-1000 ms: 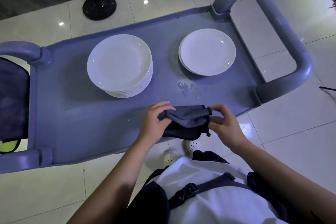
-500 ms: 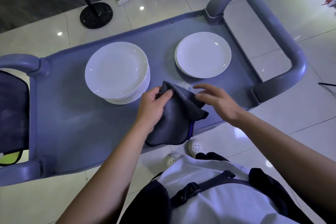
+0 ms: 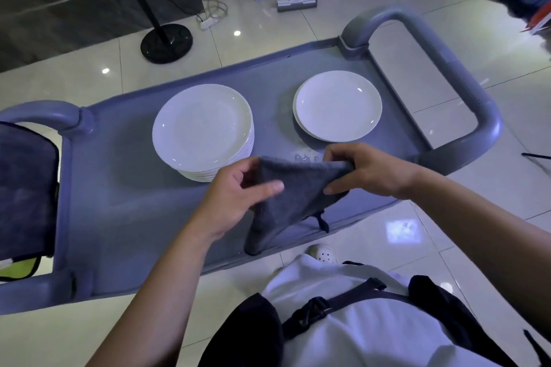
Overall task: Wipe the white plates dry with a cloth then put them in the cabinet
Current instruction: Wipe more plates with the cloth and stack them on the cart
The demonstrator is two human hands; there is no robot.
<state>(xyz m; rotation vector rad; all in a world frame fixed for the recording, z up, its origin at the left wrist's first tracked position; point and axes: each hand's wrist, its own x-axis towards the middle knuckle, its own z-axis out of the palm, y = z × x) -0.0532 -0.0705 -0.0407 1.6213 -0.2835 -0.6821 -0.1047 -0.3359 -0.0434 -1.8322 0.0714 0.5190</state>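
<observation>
A tall stack of white plates (image 3: 202, 128) stands on the grey cart top (image 3: 128, 188), left of centre. A low stack of white plates (image 3: 338, 106) sits to its right. Above the cart's near edge I hold a dark grey cloth (image 3: 289, 194) stretched between both hands. My left hand (image 3: 238, 197) pinches its left corner with the thumb on top. My right hand (image 3: 366, 170) grips its right corner. The lower part of the cloth hangs down over the cart's edge. Water drops (image 3: 304, 156) lie on the cart just beyond the cloth.
The cart has looped handles on the right (image 3: 465, 92) and left (image 3: 38, 115). A dark cloth (image 3: 24, 191) hangs over the left end. On the tiled floor behind stand black round stand bases (image 3: 166, 43), a power strip (image 3: 208, 22) and a floor squeegee (image 3: 296, 0).
The cloth was bunched near the cart's edge, then held by my left hand alone. Now both hands hold it spread out by its corners, higher over the cart.
</observation>
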